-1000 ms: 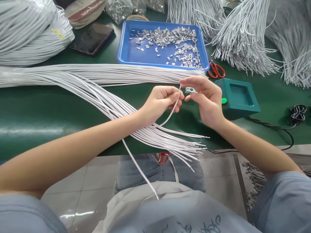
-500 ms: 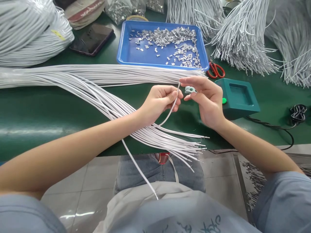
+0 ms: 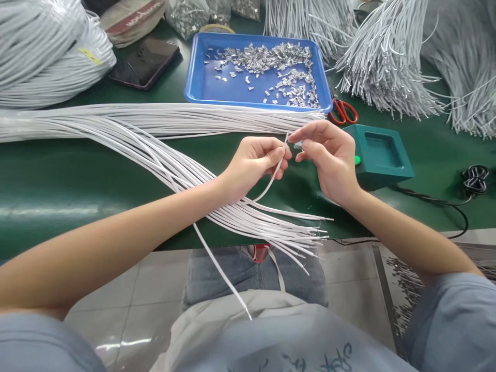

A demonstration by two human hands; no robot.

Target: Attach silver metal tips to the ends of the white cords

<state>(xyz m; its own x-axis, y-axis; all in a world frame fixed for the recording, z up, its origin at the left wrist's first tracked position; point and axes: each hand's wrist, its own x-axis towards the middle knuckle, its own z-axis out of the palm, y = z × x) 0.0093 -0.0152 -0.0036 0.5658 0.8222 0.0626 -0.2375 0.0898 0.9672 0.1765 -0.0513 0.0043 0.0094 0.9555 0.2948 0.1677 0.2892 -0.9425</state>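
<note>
White, thin cord curves up, pinched by left hand fingers; right hand fingers pinch a small metal clip

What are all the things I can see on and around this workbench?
held cord: one, white, pinched in the left hand, its tip up near the right fingertips
metal clip: one, silvery, between right fingertips
loose cords: many, white, fanned across the bench
bench: one, green
tray: one, blue, far middle, holding many silvery clips
phone: one, dark, left of the tray
scissors: one pair, red handles, right of the tray
box: one, teal, green button, by the right hand
cable: one, black, far right
cord bundles: several, white, far right
bagged cords: white, far left
left hand: closed on the cord
right hand: pinching the clip
</note>
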